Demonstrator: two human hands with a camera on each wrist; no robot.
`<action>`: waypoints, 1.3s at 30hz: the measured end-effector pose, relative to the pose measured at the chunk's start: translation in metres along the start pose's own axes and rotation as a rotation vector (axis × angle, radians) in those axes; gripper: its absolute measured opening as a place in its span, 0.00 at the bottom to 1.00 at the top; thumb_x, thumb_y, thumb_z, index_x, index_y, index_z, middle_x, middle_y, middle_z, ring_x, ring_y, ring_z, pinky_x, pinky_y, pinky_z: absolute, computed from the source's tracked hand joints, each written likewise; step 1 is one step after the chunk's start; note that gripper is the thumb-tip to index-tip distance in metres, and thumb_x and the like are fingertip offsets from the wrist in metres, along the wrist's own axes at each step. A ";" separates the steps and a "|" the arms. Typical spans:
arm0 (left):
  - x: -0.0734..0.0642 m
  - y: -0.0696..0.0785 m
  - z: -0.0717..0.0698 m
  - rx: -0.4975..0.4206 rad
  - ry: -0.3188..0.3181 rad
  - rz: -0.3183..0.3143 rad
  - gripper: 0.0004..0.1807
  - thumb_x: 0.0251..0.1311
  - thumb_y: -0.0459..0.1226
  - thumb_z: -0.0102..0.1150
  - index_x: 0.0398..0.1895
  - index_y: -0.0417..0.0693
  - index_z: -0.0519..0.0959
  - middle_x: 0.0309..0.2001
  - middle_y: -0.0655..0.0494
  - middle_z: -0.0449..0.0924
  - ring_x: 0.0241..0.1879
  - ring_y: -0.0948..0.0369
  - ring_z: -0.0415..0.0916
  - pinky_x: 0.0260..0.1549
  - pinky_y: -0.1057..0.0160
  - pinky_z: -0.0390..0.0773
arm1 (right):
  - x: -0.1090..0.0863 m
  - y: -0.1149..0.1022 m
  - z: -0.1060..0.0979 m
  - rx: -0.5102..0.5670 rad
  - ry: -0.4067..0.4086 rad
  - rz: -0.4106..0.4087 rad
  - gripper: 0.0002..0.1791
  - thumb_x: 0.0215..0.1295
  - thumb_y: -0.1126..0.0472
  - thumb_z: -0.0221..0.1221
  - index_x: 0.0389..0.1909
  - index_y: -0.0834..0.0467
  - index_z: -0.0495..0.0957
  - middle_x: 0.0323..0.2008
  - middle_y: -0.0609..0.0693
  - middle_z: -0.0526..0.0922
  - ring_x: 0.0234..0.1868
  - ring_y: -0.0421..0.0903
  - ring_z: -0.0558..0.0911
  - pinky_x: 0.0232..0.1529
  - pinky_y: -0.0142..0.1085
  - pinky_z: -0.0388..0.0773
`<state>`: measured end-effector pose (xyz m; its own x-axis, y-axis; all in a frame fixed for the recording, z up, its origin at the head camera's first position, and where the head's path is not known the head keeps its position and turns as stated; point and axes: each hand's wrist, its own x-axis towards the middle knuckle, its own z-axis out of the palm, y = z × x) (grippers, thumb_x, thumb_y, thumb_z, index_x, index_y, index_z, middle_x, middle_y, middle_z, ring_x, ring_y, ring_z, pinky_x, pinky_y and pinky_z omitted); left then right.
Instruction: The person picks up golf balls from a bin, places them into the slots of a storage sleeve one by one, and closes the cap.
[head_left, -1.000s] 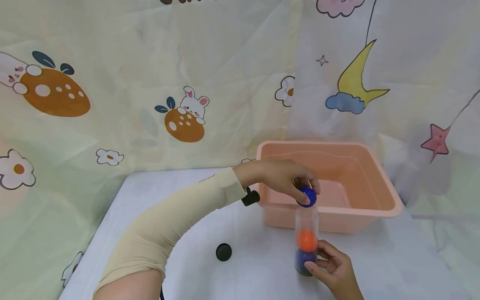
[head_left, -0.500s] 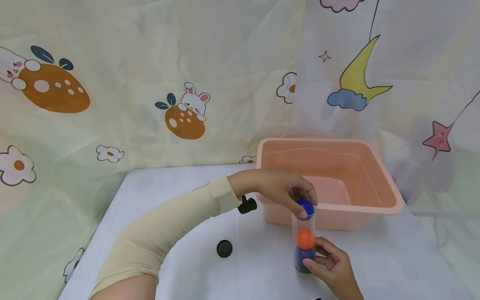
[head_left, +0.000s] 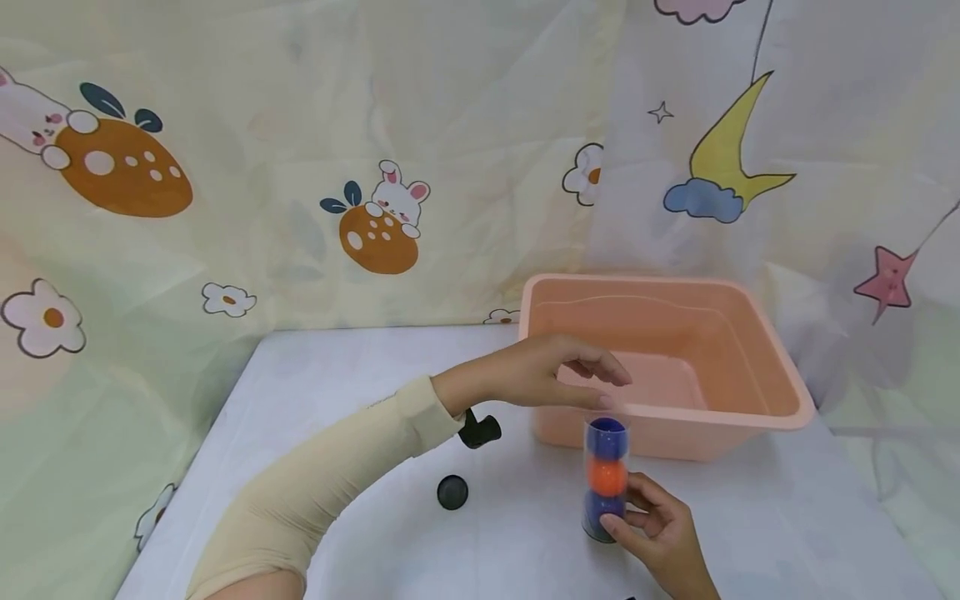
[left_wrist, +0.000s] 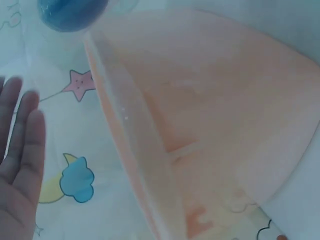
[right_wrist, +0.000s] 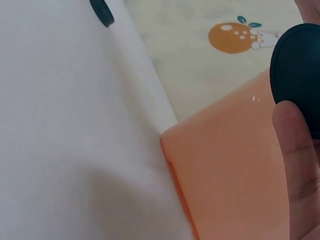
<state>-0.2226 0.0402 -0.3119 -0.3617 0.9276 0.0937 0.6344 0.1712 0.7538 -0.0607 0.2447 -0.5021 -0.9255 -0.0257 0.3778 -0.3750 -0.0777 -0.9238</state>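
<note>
A clear tube stands in front of the tub, with an orange ball between an upper blue ball and a lower blue ball. My right hand grips the tube near its bottom, fingers on one side and thumb across the front. In the right wrist view the thumb lies against the tube's dark round end. Just above the tube's mouth hovers my left hand, fingers extended and holding nothing. The left wrist view shows its fingers apart from a blue ball.
A peach plastic tub stands behind the tube. Left of the tube, a black round cap lies on the white tabletop. A black device sits at the left cuff. A printed curtain hangs behind the table.
My left hand lowered the upper blue ball into the tube's mouth and let it go. The ball now sits inside above the orange one. My right hand keeps its grip on the tube.
</note>
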 end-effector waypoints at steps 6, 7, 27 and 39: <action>-0.036 -0.011 0.007 -0.045 0.331 0.037 0.19 0.70 0.34 0.71 0.62 0.38 0.85 0.61 0.50 0.87 0.61 0.66 0.81 0.65 0.66 0.78 | -0.001 0.005 0.010 0.033 -0.006 -0.021 0.36 0.54 0.91 0.61 0.58 0.57 0.85 0.52 0.45 0.89 0.51 0.38 0.88 0.44 0.32 0.89; -0.043 -0.014 0.008 -0.064 0.374 0.035 0.19 0.70 0.33 0.71 0.62 0.38 0.85 0.61 0.50 0.87 0.60 0.66 0.81 0.65 0.64 0.79 | -0.002 0.006 0.012 0.039 -0.011 -0.026 0.36 0.54 0.91 0.61 0.59 0.57 0.85 0.53 0.45 0.89 0.51 0.38 0.88 0.45 0.32 0.89; -0.163 -0.077 0.062 -0.387 0.734 -0.283 0.21 0.78 0.38 0.64 0.68 0.37 0.80 0.63 0.44 0.84 0.65 0.43 0.81 0.62 0.62 0.82 | 0.003 0.013 0.039 -0.009 -0.133 0.079 0.30 0.58 0.86 0.67 0.59 0.60 0.81 0.52 0.42 0.88 0.52 0.37 0.87 0.44 0.34 0.89; -0.196 -0.101 0.088 -0.223 0.605 -0.469 0.22 0.80 0.42 0.62 0.68 0.37 0.81 0.63 0.40 0.85 0.60 0.50 0.84 0.62 0.51 0.81 | 0.020 0.032 0.062 -0.023 -0.308 0.144 0.27 0.64 0.79 0.70 0.63 0.71 0.73 0.57 0.41 0.83 0.57 0.35 0.85 0.52 0.33 0.87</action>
<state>-0.1559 -0.1301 -0.4636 -0.9058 0.4232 0.0231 0.1957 0.3693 0.9085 -0.0879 0.1795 -0.5207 -0.9110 -0.3346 0.2411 -0.2456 -0.0293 -0.9689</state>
